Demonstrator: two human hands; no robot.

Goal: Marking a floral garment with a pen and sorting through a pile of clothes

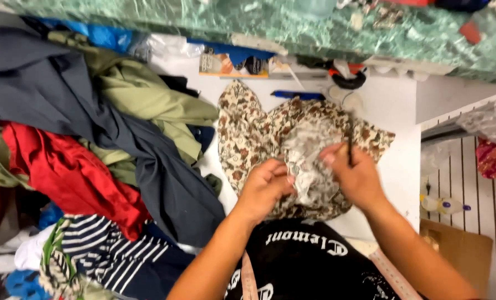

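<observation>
A white desk [387, 111] filled the frame's centre, with heaped clothes [92, 139] at left. At centre, the left hand [263, 188] pinched floral fabric [292, 150] in a closed grip; the right hand [356, 175] gripped a thin dark tool [349, 139] over it.

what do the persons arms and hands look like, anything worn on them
Both forearms are bare, with no sleeves reaching them. The left hand and right hand wear no gloves, and no rings, watch or bracelets show. A measuring tape hangs down over the black printed shirt between the arms.
</observation>
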